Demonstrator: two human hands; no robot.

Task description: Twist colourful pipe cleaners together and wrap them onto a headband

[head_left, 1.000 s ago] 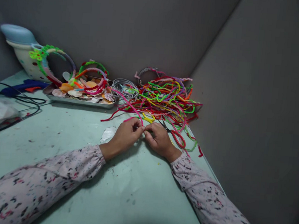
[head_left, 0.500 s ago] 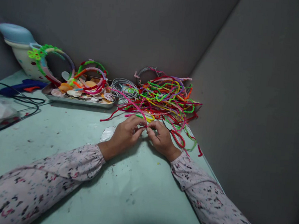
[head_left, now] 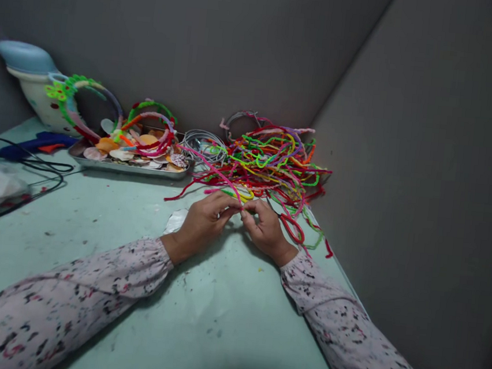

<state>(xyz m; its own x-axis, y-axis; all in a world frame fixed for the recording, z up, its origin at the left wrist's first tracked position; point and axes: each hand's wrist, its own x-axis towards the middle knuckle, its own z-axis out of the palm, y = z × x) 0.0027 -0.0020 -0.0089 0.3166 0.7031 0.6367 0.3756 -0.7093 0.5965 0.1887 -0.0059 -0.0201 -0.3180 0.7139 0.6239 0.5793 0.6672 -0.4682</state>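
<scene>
On the green table [head_left: 93, 233], close to the corner of the grey walls, a pink pipe cleaner [head_left: 214, 173] is pinched at its near end by both hands. The left hand [head_left: 201, 223] and right hand [head_left: 267, 230] rest on the tabletop, fingertips closed on the strand and meeting. It runs back-left toward a coil of wire [head_left: 204, 141]. Just behind lies a tangled pile of coloured pipe cleaners [head_left: 279, 156]. Left of that is a metal tray [head_left: 130, 167] of seashells, and farther left a blue glue gun [head_left: 36, 142].
</scene>
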